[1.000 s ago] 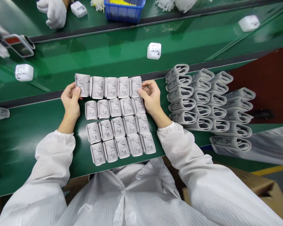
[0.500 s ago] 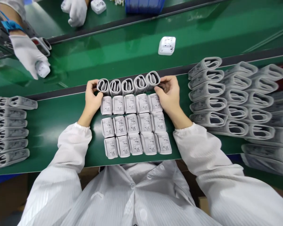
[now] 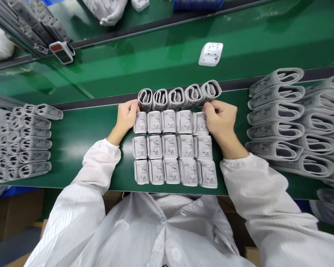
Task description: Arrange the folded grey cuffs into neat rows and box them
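Observation:
Several folded paper leaflets with grey print lie in three rows on the green bench, the middle row [image 3: 170, 147] among them. Behind the rearmost flat row [image 3: 169, 122] stands a line of folded leaflets [image 3: 176, 98], their looped ends facing up. My left hand [image 3: 127, 118] is closed at the left end of that standing line, fingertips against the end leaflet. At the right end, my right hand [image 3: 221, 120] is curled, its thumb by the last standing leaflet [image 3: 210, 90], which leans right. The fingertips of my right hand are partly hidden.
Stacks of folded leaflets stand at the right [image 3: 277, 107] and left [image 3: 36, 144]. Beyond the dark rail, a white socket-like piece [image 3: 210, 54] lies on the green surface. A co-worker's gloved hand [image 3: 108, 11] shows at the top, near a blue bin [image 3: 197, 4].
The view has turned left, shifting the bench contents rightward. My fingers have come forward from behind the standing line's ends. The co-worker's gloved hand with the white piece has left the view.

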